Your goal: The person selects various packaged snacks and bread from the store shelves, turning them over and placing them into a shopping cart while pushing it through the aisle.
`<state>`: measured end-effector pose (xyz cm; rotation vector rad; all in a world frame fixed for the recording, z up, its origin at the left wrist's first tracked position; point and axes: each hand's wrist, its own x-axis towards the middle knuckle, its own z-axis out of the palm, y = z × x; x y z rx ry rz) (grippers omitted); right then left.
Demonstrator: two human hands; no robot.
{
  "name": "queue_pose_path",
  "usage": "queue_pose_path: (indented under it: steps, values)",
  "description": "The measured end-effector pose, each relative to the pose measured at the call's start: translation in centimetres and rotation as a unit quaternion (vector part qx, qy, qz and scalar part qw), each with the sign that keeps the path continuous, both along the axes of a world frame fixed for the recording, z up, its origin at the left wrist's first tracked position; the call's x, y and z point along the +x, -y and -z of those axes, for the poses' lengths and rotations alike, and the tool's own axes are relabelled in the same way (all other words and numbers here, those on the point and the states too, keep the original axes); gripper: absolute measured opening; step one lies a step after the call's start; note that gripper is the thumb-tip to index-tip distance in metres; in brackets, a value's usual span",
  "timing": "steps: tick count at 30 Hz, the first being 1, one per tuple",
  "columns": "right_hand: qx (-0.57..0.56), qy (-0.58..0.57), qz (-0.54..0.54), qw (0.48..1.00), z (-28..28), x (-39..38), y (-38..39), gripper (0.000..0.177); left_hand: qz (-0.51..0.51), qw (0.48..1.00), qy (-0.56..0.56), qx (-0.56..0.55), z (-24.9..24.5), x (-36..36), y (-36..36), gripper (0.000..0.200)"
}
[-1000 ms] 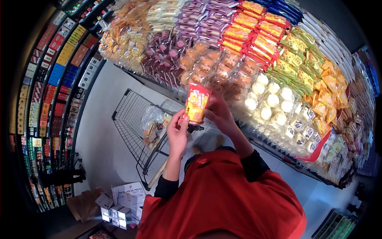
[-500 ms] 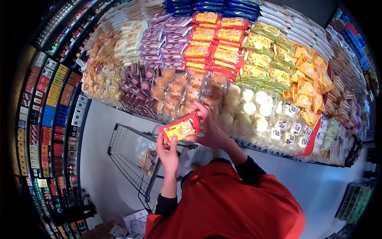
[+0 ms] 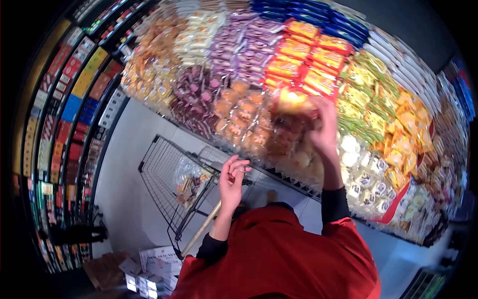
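Note:
My right hand [image 3: 323, 127] is shut on a red and yellow snack packet [image 3: 294, 102], blurred by motion, over the front of the snack display. Red and yellow packets [image 3: 318, 60] of similar look are stacked just behind it. Beneath and left of the packet are bagged orange-brown buns [image 3: 244, 117]. Lower down, my left hand [image 3: 233, 182] is raised near the cart handle, palm turned up. Its fingers are loosely bent and apart, with nothing in them.
A wire shopping cart [image 3: 172, 184] stands on the left below the display, with clear-bagged goods [image 3: 189, 187] inside. White-wrapped buns [image 3: 366, 182] and orange packets [image 3: 406, 134] lie to the right. Shelves of boxes [image 3: 69, 109] line the far left. Cardboard boxes [image 3: 159, 261] sit at the bottom left.
My right hand has carried the snack packet up and to the right, over the display. My left hand has let go of it and moved slightly right. The view has turned.

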<state>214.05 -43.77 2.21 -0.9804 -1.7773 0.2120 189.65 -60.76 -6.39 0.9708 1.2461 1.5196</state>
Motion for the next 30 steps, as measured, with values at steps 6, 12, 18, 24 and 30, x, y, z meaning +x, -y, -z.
queue_pose_path:
  steps: [6, 12, 18, 24, 30]
  values:
    - [0.092, 0.146, 0.177, 0.969, -0.2, 4.2, -10.2, 0.038, -0.054, 0.997, 0.037, -0.029, 6.7, -5.6, 4.7, 0.027]
    - [0.061, 0.269, 0.221, 0.935, 1.8, 6.9, -14.3, 0.054, -0.137, 0.986, 0.065, -0.074, 10.3, -12.1, 9.7, 0.023]
    - [0.148, 0.329, 0.248, 0.899, 0.3, 0.6, -8.6, 0.054, -0.215, 0.963, 0.098, -0.132, 15.5, -22.5, 13.1, 0.023]
    - [-0.166, 0.188, -0.030, 0.968, 11.1, -22.6, 5.0, 0.022, -0.281, 0.912, -0.073, -0.290, 35.6, -35.5, 16.7, 0.024]
    - [-0.319, 0.286, -0.288, 0.856, 22.6, -31.6, 15.1, 0.021, -0.219, 0.782, -0.346, -0.470, 52.6, -41.1, 20.2, 0.032]
